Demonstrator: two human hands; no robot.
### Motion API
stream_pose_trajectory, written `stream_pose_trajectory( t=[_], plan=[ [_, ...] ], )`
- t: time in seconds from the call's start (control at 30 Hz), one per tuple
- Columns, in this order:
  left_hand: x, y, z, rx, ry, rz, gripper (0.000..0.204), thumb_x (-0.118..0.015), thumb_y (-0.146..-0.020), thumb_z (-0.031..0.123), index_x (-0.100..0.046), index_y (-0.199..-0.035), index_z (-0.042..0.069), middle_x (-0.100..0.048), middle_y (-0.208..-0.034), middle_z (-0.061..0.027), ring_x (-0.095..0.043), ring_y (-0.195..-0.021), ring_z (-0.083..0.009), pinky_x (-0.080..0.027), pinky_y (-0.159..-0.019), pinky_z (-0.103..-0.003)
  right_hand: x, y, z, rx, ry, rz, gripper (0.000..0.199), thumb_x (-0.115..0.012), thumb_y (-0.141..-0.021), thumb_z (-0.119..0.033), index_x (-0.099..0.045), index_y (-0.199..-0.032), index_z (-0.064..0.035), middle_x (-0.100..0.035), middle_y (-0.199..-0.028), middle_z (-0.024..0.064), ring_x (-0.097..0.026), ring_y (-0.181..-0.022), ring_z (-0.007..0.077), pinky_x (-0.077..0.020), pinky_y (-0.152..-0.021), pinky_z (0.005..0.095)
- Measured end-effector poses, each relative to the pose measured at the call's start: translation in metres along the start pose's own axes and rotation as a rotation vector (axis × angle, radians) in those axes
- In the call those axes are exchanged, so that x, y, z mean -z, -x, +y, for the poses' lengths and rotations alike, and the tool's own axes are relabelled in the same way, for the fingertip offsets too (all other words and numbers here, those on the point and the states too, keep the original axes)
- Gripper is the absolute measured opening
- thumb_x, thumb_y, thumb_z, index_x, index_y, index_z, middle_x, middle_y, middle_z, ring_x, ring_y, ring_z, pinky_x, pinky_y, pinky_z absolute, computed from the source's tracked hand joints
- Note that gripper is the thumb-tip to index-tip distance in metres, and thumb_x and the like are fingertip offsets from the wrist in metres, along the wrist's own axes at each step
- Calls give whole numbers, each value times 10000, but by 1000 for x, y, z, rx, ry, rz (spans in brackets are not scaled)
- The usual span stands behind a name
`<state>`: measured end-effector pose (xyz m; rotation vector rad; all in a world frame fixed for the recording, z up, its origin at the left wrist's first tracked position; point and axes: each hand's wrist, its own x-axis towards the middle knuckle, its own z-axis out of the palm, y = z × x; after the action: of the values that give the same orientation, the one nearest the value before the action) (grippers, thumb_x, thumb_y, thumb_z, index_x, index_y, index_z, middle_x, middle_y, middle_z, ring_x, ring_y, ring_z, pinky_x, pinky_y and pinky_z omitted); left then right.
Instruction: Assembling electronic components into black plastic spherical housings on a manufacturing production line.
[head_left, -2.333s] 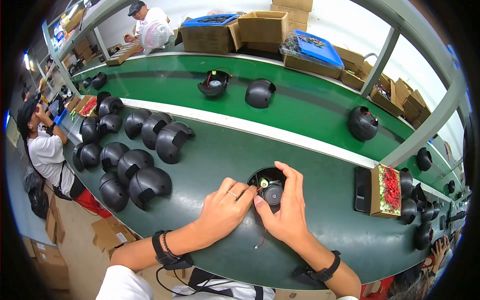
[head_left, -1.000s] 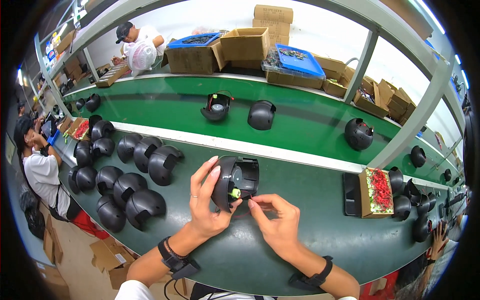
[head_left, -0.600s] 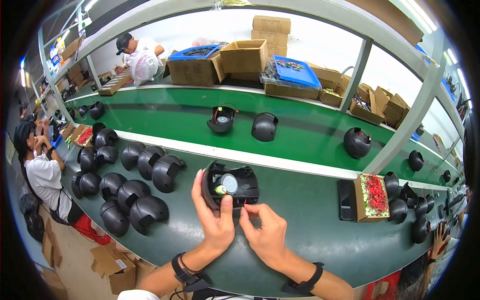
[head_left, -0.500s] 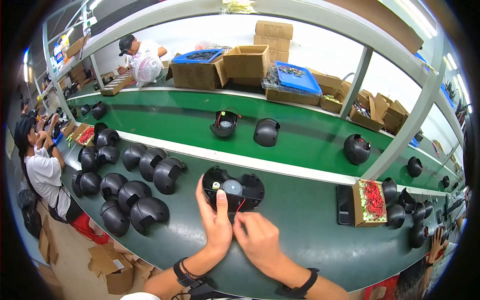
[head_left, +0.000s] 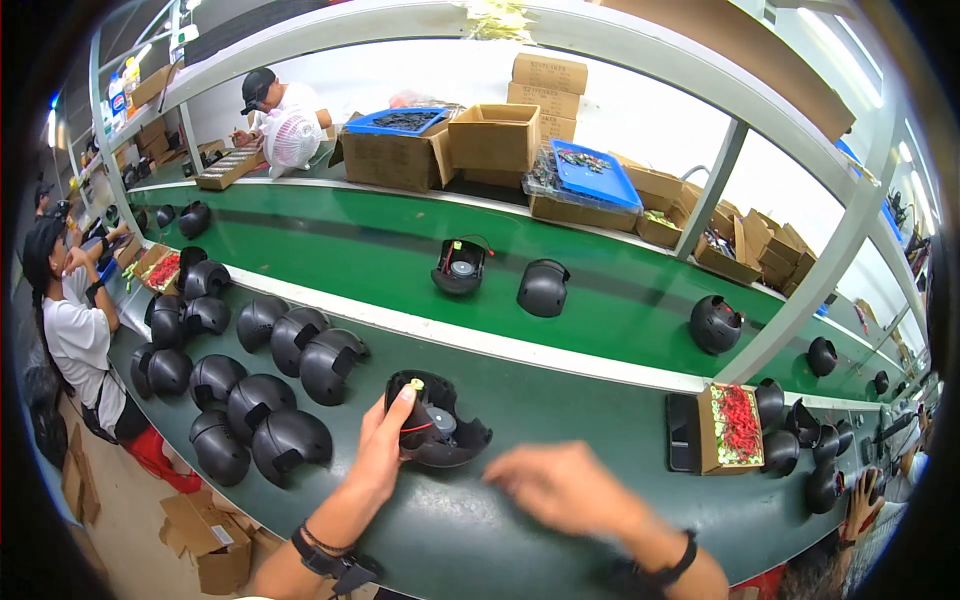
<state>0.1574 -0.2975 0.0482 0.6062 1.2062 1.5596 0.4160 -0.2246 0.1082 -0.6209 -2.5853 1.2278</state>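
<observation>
My left hand (head_left: 378, 445) grips a rounded black plastic shell (head_left: 463, 455) by its left side, above the bench, thumb along the rim. Inside the shell sits a grey round speaker (head_left: 441, 420). A red wire (head_left: 417, 430) runs in the shell near my thumb, and a yellow-green connector (head_left: 415, 384) shows at its upper edge. My right hand (head_left: 565, 490) is to the right of the shell, apart from it. Its fingers are smeared by motion, so whether they hold anything cannot be made out.
Several black shells (head_left: 290, 440) cluster on the bench at left. At right stands a carton of red wires (head_left: 733, 430) beside a black tray (head_left: 682, 432) and more shells. Behind runs a green conveyor (head_left: 380, 265) carrying shells. A metal post (head_left: 815, 290) rises at right; people sit at left.
My right hand has moved right, away from the red wire and the shell. My left hand has shifted left and lower, turning the shell. Shells on the conveyor have moved slightly right.
</observation>
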Motion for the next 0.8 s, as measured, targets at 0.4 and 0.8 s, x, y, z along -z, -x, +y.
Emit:
stream_pose_trajectory(
  t=[0.4, 0.8],
  plan=[
    [-27, -51, 12, 20, -769, -499, 675, -715, -1003, 415, -560, -1509, -4, -659, -1380, -231, -617, -1301, -321, -470, -1119, -397, 160, -134, 217, -12, 1183, 323, 695, -732, -919, -83, -486, -1549, -240, -470, -1562, 148, -440, -1489, 369, -388, -1232, 486],
    [-39, -30, -24, -63, -358, -471, 534, -675, -1009, 90, -534, -1518, 16, -652, -1379, -110, -598, -1283, -193, -467, -1109, -336, 46, -4, 21, -510, 121, 352, 572, -768, -955, -428, -643, -1372, -57, -768, -1001, 229, -743, -768, 366, -581, -781, 433]
  ],
)
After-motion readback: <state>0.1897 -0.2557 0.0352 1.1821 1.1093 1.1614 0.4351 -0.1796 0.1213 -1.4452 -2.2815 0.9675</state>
